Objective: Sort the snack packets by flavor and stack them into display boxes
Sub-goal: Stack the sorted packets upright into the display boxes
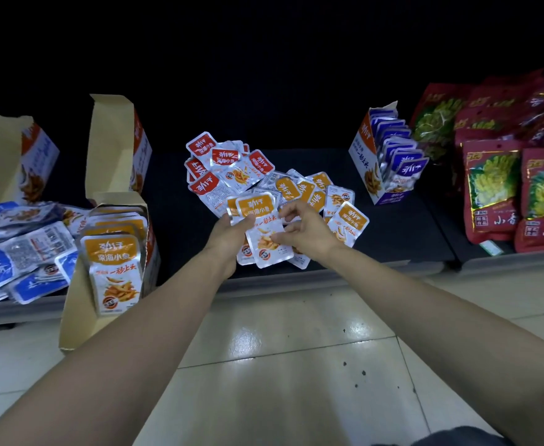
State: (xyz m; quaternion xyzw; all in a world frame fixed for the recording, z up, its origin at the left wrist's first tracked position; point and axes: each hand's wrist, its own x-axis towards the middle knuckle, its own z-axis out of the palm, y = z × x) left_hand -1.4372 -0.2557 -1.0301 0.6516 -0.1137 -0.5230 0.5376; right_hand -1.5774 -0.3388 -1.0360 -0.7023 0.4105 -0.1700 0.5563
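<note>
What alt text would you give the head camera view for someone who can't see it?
The left hand and right hand hold orange packets over a pile of orange and red ones on a dark shelf. An orange-packet box and loose blue packets sit left, a blue-packet box right.

Bare shelf strip (389, 226) between loose packets (299, 188) and purple box (377, 169); orange box (116, 252) crowds left.

Loose packets (264, 178) pile mid-shelf (393, 226); left hand (229, 233) and right hand (306, 233) hold a small stack (261, 226) at its front edge. Left: packed box (74, 310) at the shelf front, open box (109, 146) behind it, another loose pile (23, 249) further left. Right: second packed box (365, 159), then large bags (496, 188).
</note>
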